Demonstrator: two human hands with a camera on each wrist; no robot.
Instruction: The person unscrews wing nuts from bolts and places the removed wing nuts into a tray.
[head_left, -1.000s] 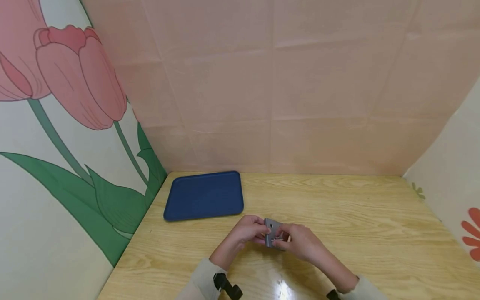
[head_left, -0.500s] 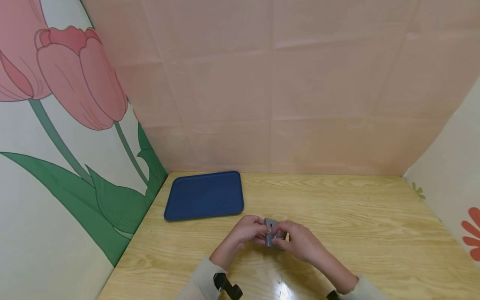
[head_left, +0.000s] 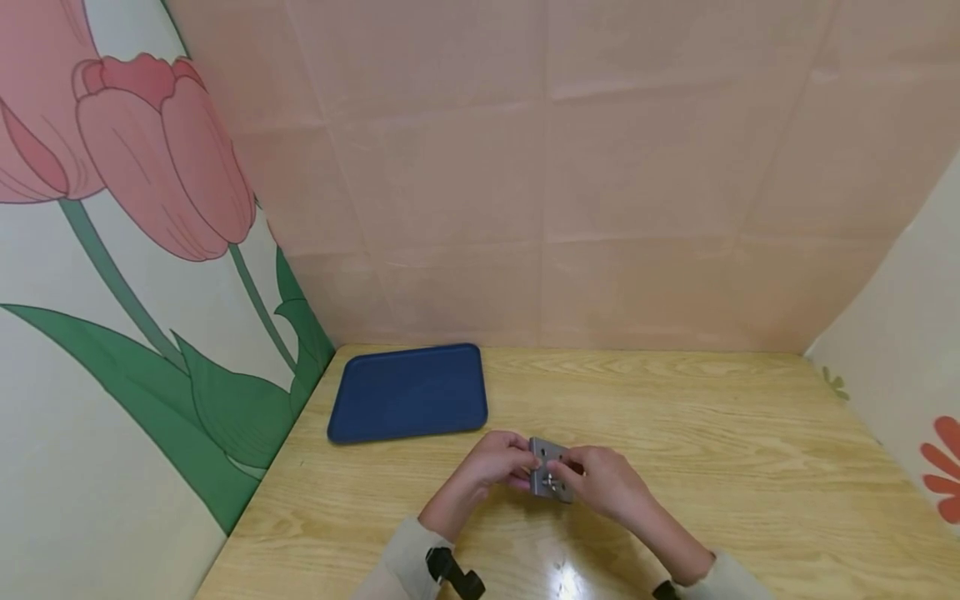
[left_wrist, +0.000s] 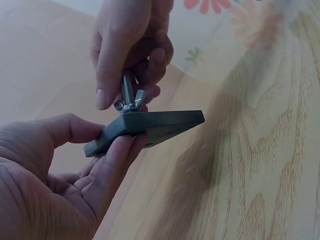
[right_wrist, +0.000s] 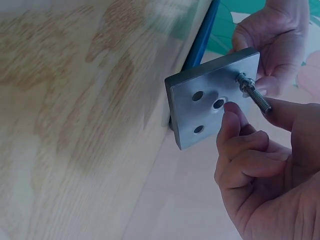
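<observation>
My left hand [head_left: 498,458] pinches a square grey metal plate [right_wrist: 210,100] by one edge, thumb on one face and fingers on the other. Several round holes show in the plate. Through one corner hole a threaded bolt [right_wrist: 261,100] sticks out, and a wing nut [left_wrist: 132,103] sits low on its thread, close against the plate. Around the bolt is my right hand [head_left: 607,483], its thumb on one side and its loosely bent fingers on the other. In the left wrist view the thumb tip stands a little apart from the wing nut.
A blue tray [head_left: 408,393] lies on the wooden table [head_left: 675,417] at the back left. Behind the table hangs a pinkish sheet [head_left: 562,183], and a wall with painted tulips [head_left: 165,150] rises on the left.
The right thumb and fingers have shifted off the wing nut, which now shows in the head view. The left hand and the plate have stayed nearly in place.
</observation>
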